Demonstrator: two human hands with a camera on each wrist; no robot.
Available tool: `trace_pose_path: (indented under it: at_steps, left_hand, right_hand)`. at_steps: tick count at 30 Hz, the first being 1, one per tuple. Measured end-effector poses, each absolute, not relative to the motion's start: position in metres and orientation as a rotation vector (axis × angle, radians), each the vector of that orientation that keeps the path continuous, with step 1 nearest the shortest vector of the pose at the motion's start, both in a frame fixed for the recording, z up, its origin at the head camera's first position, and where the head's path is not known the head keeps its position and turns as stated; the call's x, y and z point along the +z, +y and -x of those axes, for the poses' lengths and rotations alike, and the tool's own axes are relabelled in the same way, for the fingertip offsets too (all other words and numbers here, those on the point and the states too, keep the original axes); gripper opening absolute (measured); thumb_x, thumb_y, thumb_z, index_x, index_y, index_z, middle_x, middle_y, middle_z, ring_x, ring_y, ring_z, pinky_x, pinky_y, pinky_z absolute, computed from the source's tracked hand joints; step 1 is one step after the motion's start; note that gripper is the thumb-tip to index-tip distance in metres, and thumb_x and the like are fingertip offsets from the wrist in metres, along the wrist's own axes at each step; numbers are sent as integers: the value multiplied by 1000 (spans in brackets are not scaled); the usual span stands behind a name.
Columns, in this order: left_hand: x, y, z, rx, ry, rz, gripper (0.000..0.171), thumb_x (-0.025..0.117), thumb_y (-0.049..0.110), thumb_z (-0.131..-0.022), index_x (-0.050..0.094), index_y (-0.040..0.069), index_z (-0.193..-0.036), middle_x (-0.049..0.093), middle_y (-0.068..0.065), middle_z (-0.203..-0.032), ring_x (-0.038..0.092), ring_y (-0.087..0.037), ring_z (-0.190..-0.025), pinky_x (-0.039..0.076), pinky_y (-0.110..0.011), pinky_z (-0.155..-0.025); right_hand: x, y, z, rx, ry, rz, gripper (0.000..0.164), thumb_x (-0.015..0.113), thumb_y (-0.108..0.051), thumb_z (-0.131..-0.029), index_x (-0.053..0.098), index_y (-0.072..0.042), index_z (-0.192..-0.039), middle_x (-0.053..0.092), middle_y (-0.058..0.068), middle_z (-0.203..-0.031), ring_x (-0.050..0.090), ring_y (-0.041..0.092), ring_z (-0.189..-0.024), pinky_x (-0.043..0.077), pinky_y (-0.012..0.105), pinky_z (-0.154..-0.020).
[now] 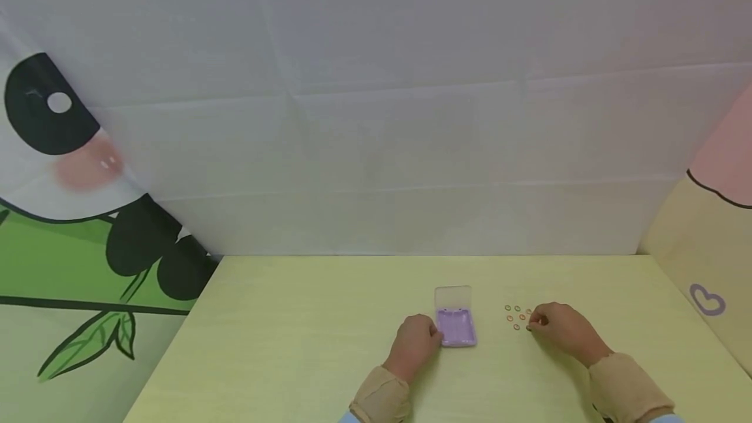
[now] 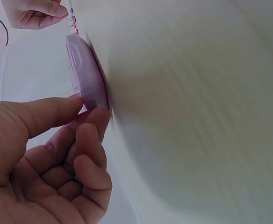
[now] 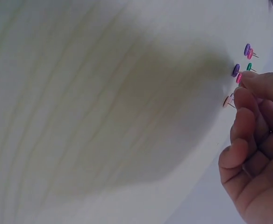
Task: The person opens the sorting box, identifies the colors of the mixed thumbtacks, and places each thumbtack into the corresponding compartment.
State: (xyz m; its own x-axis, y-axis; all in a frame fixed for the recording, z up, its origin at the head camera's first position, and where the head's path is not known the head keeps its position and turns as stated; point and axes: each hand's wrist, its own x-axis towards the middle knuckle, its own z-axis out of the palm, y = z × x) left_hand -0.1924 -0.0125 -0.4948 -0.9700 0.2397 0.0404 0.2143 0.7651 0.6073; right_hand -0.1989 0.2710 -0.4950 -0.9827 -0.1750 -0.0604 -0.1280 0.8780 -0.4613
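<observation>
My left hand (image 1: 414,346) pinches the near left edge of a small purple plastic box (image 1: 456,328) between thumb and fingers. The clear lid (image 1: 453,296) of the box stands raised at its far side. To the right of the box, my right hand (image 1: 565,329) has thumb and forefinger together at the nearest of a group of thumbtacks (image 1: 517,309), pinching one. In the right wrist view the tacks show round heads, among them a purple thumbtack (image 3: 236,70) and a green thumbtack (image 3: 249,66), with their pins sticking up. The fingertips partly hide the pinched tack.
The pale yellow tabletop (image 1: 282,331) stretches to a white backdrop (image 1: 376,220) at the far edge. Printed side panels stand on both sides, the right one with a purple heart (image 1: 707,299).
</observation>
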Motion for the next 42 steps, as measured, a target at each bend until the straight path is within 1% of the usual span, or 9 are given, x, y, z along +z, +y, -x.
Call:
trace_pose_path:
  at_steps: [12, 20, 23, 25, 27, 31, 34, 38, 42]
  left_hand:
    - [-489, -17, 190, 988, 2920, -367, 17, 68, 6, -80, 69, -3, -66, 69, -11, -61, 47, -10, -50, 47, -27, -49]
    - [-493, -29, 173, 977, 2902, -416, 20, 67, 6, -80, 67, -2, -62, 65, -8, -57, 43, -9, -48, 44, -25, -46]
    - [-494, -34, 167, 987, 2872, -413, 22, 67, 7, -82, 67, -2, -61, 63, -7, -56, 42, -8, -48, 42, -25, -46]
    - [-495, -37, 164, 986, 2860, -413, 22, 67, 8, -82, 68, -2, -63, 64, -7, -57, 44, -9, -49, 44, -26, -46]
    - [-496, -40, 160, 985, 2860, -421, 20, 67, 8, -82, 69, -3, -65, 66, -8, -59, 46, -10, -50, 46, -27, -48]
    - [-495, -39, 159, 988, 2861, -413, 17, 67, 7, -82, 71, -4, -68, 69, -10, -62, 47, -10, -51, 48, -29, -49]
    - [-493, -39, 159, 996, 2852, -405, 16, 67, 6, -81, 71, -4, -70, 70, -11, -64, 49, -11, -52, 50, -30, -50]
    - [-492, -39, 159, 989, 2857, -405, 16, 68, 6, -82, 71, -4, -70, 70, -11, -65, 50, -11, -53, 51, -31, -51]
    - [-494, -39, 160, 974, 2864, -408, 17, 67, 7, -82, 70, -3, -68, 69, -10, -64, 49, -11, -52, 50, -30, -51]
  right_hand:
    - [-486, 265, 195, -847, 2890, 128, 14, 64, -13, -84, 69, 0, -84, 67, 8, -79, 51, 17, -70, 47, 39, -64]
    - [-471, 255, 159, -1167, 2781, -104, 32, 54, -19, -94, 67, 9, -102, 67, 11, -82, 55, 18, -70, 49, 34, -59]
    - [-470, 250, 147, -1303, 2703, -181, 37, 52, -23, -96, 65, 10, -107, 64, 7, -77, 54, 15, -67, 49, 32, -59]
    - [-469, 246, 138, -1409, 2648, -195, 40, 52, -26, -97, 63, 11, -105, 58, 2, -71, 51, 13, -64, 48, 31, -58]
    - [-466, 241, 128, -1520, 2587, -201, 38, 53, -31, -97, 63, 6, -93, 52, -2, -64, 50, 12, -60, 47, 29, -59]
    - [-456, 239, 120, -1769, 2441, -146, 31, 53, -33, -97, 60, -5, -85, 46, -7, -61, 48, 11, -59, 46, 27, -61]
    - [-451, 239, 116, -2020, 2242, -68, 22, 50, -24, -99, 63, -11, -86, 48, -10, -62, 47, 8, -59, 40, 26, -57]
    - [-447, 238, 115, -2341, 1842, 209, 37, 34, -9, -103, 60, -15, -77, 42, -8, -62, 36, 11, -57, 23, 32, -57]
    - [-446, 235, 116, -2529, 1375, 457, 48, 18, -1, -103, 62, -8, -84, 33, 1, -67, 26, 17, -63, 18, 33, -60]
